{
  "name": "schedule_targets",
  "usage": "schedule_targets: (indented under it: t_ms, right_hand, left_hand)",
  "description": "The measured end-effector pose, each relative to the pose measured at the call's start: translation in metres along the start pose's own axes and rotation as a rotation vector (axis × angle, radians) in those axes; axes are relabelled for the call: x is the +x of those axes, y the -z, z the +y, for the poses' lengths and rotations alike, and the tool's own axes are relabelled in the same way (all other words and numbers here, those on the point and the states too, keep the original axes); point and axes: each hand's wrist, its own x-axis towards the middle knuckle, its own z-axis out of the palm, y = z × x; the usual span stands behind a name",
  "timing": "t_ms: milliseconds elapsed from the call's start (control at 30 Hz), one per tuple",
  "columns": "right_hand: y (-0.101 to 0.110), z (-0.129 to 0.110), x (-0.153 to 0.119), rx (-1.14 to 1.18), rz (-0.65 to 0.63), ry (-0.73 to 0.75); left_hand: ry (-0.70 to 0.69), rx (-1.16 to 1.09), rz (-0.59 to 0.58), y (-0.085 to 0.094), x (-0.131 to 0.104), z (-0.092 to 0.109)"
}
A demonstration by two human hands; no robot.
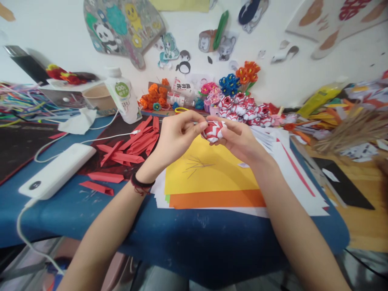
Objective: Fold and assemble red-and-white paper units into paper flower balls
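A small red-and-white folded paper flower [214, 131] is held up over the yellow paper [212, 169]. My left hand [184, 131] pinches its upper left side between thumb and fingers. From the right, my right hand [239, 139] grips the same flower, its thumb on the near face and fingers partly hidden behind. Below the hands, several thin brown sticks or wires [198, 165] lie on the yellow sheet. Folded red paper strips [130, 143] are heaped to the left of my left hand.
Finished red-and-white paper flowers [239, 107] are piled at the back, beside blue flowers [229, 85] and orange flowers [247, 72]. A white power bank [57, 171] with cables lies left, near a white bottle [124, 97]. White paper strips [262, 139] and a brown bundle [342, 125] are right.
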Motion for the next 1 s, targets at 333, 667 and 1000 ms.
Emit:
schedule_targets:
  t_ms: [333,667,1000]
  right_hand:
    - [0.001,0.005,0.004,-0.079,0.039,0.039]
    - [0.002,0.004,0.003,-0.165,0.113,0.063]
    - [-0.002,-0.002,-0.001,-0.241,0.072,0.004]
  left_hand:
    - [-0.020,0.000,-0.068,-0.003,-0.003,0.007]
    - [-0.016,0.093,-0.068,-0.007,-0.003,0.006]
    - [-0.104,0.328,-0.148,-0.007,-0.005,-0.002]
